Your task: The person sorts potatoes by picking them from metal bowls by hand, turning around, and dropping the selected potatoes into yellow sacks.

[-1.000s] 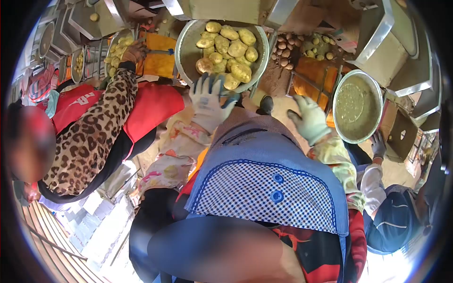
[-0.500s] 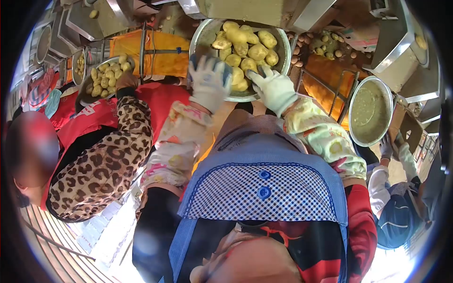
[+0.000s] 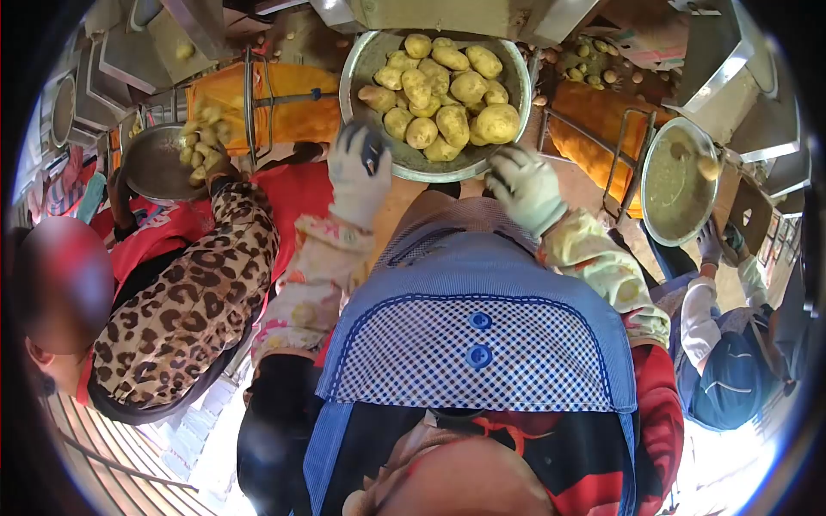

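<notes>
A round metal basin full of potatoes sits in front of me at the top of the head view. My left hand, in a white glove with dark grey on the fingers, is curled at the basin's lower left rim. On the opposite side, my right hand has its gloved fingers bent in at the lower right rim. Both hands are outside the heap of potatoes. Flowered sleeve covers reach up to my gloves.
At left, a person in a leopard-print sleeve tips potatoes in a dark metal pan. At right stands another metal basin, beside a person in blue. Metal-framed orange covers flank my basin. Loose potatoes lie beyond.
My hands have moved back from over the potatoes to the basin's near rim, and their fingers have curled. The potatoes in my basin have shifted. The left person's potatoes have gathered to one side.
</notes>
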`<action>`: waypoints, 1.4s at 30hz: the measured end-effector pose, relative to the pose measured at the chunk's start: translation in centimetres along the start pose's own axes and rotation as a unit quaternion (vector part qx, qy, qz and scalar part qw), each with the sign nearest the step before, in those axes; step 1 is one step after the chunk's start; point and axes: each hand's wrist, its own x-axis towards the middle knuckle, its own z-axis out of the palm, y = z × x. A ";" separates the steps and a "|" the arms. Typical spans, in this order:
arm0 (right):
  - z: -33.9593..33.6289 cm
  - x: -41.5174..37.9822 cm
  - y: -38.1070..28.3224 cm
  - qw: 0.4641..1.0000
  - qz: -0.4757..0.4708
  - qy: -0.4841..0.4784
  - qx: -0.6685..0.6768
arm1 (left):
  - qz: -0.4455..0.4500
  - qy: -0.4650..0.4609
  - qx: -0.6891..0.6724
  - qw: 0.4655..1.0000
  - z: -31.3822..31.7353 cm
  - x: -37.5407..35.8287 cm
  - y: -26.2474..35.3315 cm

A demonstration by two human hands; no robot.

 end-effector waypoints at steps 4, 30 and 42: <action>1.1 -0.4 -0.5 0.999 -0.007 0.031 0.003 | 0.057 -0.154 0.098 0.982 -1.0 -3.5 1.5; 0.1 -0.1 0.2 0.989 -0.081 0.093 -0.087 | 0.157 -0.145 0.093 0.972 -1.9 -1.3 4.7; -7.9 0.1 -4.2 0.980 0.047 0.034 0.191 | 0.136 -0.166 0.008 0.977 -9.7 5.8 10.5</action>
